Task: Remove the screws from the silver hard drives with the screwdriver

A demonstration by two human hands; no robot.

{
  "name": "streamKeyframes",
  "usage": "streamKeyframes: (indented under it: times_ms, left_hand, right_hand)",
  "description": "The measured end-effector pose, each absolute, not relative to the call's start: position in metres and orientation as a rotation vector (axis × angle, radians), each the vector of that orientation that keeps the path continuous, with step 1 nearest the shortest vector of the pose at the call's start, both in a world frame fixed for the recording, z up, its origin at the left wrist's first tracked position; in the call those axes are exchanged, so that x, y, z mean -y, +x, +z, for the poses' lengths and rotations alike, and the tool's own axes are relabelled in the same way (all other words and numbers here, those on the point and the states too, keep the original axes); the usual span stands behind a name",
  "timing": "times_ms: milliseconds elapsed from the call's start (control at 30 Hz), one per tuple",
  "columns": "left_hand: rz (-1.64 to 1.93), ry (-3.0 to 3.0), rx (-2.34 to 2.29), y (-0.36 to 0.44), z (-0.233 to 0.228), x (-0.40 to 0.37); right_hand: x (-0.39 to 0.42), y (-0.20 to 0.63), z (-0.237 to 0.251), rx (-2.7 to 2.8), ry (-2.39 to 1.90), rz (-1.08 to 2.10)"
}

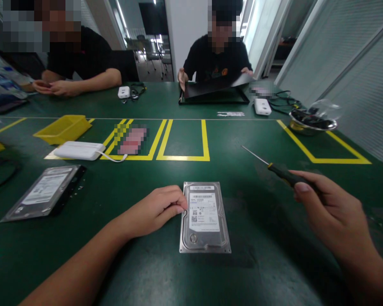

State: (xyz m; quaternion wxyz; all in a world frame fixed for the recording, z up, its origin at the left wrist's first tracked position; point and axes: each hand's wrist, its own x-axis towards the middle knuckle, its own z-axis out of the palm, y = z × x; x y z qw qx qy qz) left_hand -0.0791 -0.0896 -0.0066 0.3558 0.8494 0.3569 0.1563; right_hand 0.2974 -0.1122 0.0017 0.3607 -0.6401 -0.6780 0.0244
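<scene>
A silver hard drive (204,212) with a white printed label lies flat on the green table in front of me. At its left edge is my left hand (167,208), thumb and fingers pinched together and touching the rim; anything small between the fingertips is hidden. My right hand (328,212) is wrapped around a screwdriver (279,172) with a dark green and yellow handle. Its thin metal shaft points up and left, raised to the right of the drive and apart from it. Another hard drive (46,191) rests to the left, with small bits beside it.
A white power bank (79,150) is cabled to a blurred phone (133,141). Behind it stands a yellow bin (64,128). Yellow tape (182,158) marks the table. A metal bowl (312,123) of dark parts sits far right. Across the table, one person lifts a dark panel (215,87); another sits left.
</scene>
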Motion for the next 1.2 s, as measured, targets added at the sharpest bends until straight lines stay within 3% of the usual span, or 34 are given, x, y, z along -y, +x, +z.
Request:
streamKeyframes:
  times_ms: [733,1200]
  left_hand:
    - [0.379,2.436,-0.855,-0.0823,-0.0056,0.0936]
    - [0.392,2.227,-0.937,-0.0829,-0.0082,0.0869]
  right_hand:
    - [0.1149,0.2953,0.0016,1.817,-1.595,0.052]
    - [0.1153,0.2916,0.0027,1.874,-1.534,0.044]
